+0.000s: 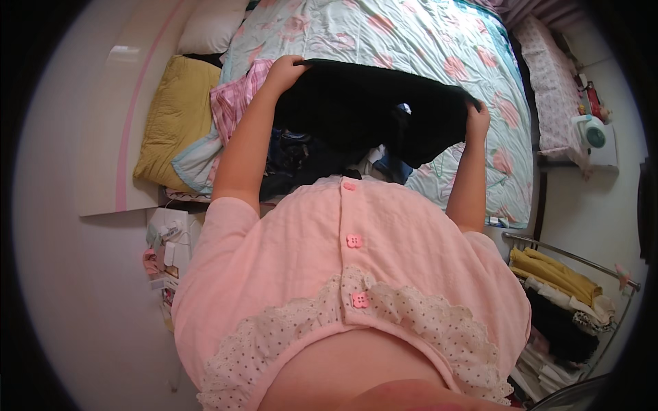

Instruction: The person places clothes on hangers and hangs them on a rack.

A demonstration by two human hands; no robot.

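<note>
A black garment [360, 103] is stretched wide between my two hands above the bed. My left hand [286, 74] grips its upper left corner, and my right hand [478, 120] pinches the right end of the same edge. Through a gap in the cloth a small white and blue spot shows. Under the garment lie dark patterned clothes [290, 151] and a blue cloth piece [393, 167], partly hidden. A pink checked cloth [234, 103] lies beside my left forearm.
A floral quilt [452, 41] covers the bed. At the left lie a mustard pillow [177, 123] and a white pillow [213, 25]. A small fan [593, 134] stands at the right, above a metal rack [576, 259] with hanging clothes. Light plastic hangers lie on the quilt.
</note>
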